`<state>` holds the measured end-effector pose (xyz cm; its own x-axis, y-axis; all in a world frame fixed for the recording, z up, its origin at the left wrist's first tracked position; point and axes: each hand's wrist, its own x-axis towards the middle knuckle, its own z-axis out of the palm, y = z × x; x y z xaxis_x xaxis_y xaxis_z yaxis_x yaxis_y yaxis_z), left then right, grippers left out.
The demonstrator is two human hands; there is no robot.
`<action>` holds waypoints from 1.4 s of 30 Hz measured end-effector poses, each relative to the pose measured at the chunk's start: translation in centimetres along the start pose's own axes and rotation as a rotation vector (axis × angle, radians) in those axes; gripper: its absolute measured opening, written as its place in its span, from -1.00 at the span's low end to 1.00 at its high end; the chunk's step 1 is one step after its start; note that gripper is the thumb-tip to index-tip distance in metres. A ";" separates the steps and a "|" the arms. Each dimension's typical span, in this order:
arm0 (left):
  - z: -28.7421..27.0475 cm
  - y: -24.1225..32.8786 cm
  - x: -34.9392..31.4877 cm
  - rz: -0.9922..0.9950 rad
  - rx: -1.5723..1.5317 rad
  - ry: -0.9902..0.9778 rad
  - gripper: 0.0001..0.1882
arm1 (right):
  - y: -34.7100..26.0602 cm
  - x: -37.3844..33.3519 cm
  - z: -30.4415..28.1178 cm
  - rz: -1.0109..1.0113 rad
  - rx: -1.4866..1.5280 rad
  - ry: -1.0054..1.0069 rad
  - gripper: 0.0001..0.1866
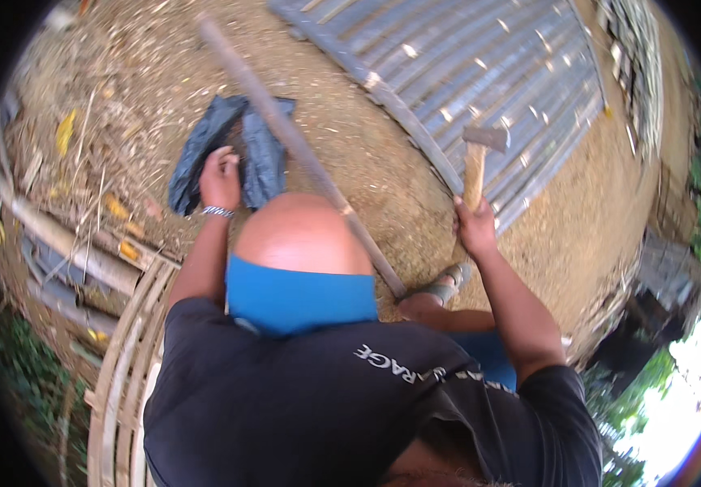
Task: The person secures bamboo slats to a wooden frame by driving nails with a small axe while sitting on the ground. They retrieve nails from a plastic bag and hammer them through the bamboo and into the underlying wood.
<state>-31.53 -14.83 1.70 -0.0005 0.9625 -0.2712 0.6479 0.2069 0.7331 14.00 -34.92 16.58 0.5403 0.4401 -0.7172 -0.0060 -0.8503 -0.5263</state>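
Observation:
My right hand (475, 227) is wrapped round the wooden handle of a hatchet (474, 174), held upright with its metal head at the top. At the left, my left hand (221, 178), with a watch on the wrist, is over a crumpled dark plastic sheet (265, 158). Its fingers are bent in, and I cannot make out what they hold, if anything. A long, slim wooden pole (290, 134) slants between my hands, past my bent knee (302, 235). Its lower end is beside my sandalled foot (444, 284).
A slatted panel (480, 65) with wood chips on it lies ahead to the right. Slatted bamboo (123, 357) is at my left side, near thick bamboo poles (75, 243). More split strips (634, 65) lie far right. Chips and dry leaves litter the dirt ground (359, 122).

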 end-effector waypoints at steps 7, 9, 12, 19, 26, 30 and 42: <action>-1.0 6.8 0.9 0.158 -0.129 0.006 -0.83 | 3.9 4.8 -4.4 -0.078 -0.254 0.201 -0.58; -0.7 11.3 1.3 0.273 -0.071 -0.064 -0.84 | 7.8 7.8 -4.4 -0.107 -0.234 0.267 -0.54; 0.7 19.1 1.5 0.579 0.062 -0.247 -0.86 | 8.1 9.0 -2.7 -0.069 -0.202 0.310 -0.46; 13.8 30.2 2.1 0.891 0.163 -0.718 -0.84 | 7.3 8.2 -2.8 -0.048 -0.235 0.346 -0.30; 26.8 29.0 0.4 0.928 0.214 -0.674 -0.89 | 7.6 7.2 -3.9 0.001 -0.102 0.205 -0.28; 28.7 26.0 0.3 0.922 0.178 -0.562 -0.89 | 10.0 7.2 -2.8 -0.143 -0.067 0.288 -0.43; 31.4 25.7 -0.3 0.722 0.344 -0.199 -0.88 | 6.9 2.0 5.4 0.182 0.701 -0.155 -0.64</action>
<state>9.05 -15.29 0.98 0.6193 0.7825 0.0648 0.6343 -0.5472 0.5461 10.48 -38.34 9.09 0.3549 0.3892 -0.8500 -0.6485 -0.5524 -0.5237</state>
